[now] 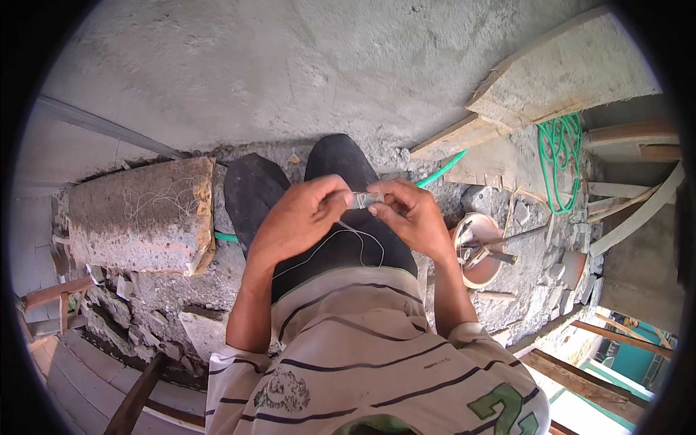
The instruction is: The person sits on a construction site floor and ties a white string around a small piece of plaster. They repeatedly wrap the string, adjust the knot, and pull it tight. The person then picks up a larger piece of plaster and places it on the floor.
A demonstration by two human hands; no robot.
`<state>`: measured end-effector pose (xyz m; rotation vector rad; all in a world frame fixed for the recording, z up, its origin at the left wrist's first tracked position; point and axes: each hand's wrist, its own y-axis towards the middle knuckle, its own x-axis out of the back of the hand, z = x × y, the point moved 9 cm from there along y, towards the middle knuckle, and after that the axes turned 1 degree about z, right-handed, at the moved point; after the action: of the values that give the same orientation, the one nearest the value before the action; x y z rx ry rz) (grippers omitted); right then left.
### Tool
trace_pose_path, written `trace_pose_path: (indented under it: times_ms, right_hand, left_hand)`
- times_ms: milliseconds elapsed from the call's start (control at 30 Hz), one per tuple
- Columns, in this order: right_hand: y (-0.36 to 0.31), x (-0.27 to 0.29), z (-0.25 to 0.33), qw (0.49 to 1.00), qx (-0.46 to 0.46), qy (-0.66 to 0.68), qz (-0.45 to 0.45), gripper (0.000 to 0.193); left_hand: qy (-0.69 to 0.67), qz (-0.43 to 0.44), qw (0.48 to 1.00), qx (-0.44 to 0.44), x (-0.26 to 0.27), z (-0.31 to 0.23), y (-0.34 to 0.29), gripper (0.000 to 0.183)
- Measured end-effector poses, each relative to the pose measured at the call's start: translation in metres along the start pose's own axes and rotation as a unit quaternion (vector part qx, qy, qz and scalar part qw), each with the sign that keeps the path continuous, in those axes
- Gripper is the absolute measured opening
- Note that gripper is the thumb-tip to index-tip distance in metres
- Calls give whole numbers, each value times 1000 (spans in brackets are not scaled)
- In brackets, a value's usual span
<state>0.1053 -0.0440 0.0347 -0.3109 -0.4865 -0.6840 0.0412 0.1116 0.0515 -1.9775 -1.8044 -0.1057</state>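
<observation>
In front of my knees, both hands meet over a small grey, tube-like piece (361, 201) with thin string wrapped round it. My left hand (308, 214) pinches its left end, thumb and fingers pressed together. My right hand (412, 214) grips the other end between thumb and fingertips. A loose loop of pale string (381, 250) hangs from the piece and trails across my dark trousers toward the left. The fingers partly cover the piece, so its exact kind cannot be made out.
At left lies a rough board-edged slab (138, 217) with tangled string (163, 201) on top. To the right stands a pale bucket (484, 272) with tools in it. A green hose (558, 163) hangs coiled near leaning planks (565, 69). Rubble (127, 319) covers the ground; a plastered wall (290, 65) rises ahead.
</observation>
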Motion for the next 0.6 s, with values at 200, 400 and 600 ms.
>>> trace_pose_path:
  times_ms: [200,400,600]
  right_hand:
    - [6,0,-7,909,-39,413,-35,24]
    - [-6,7,-7,963,-39,258,73,20]
    - [9,14,-14,898,-58,432,-58,21]
  left_hand:
    - [-326,150,933,-36,-81,27,-3,24]
    - [-230,65,971,-27,-17,37,14,23]
    - [-232,172,952,-103,-68,-4,-3,20]
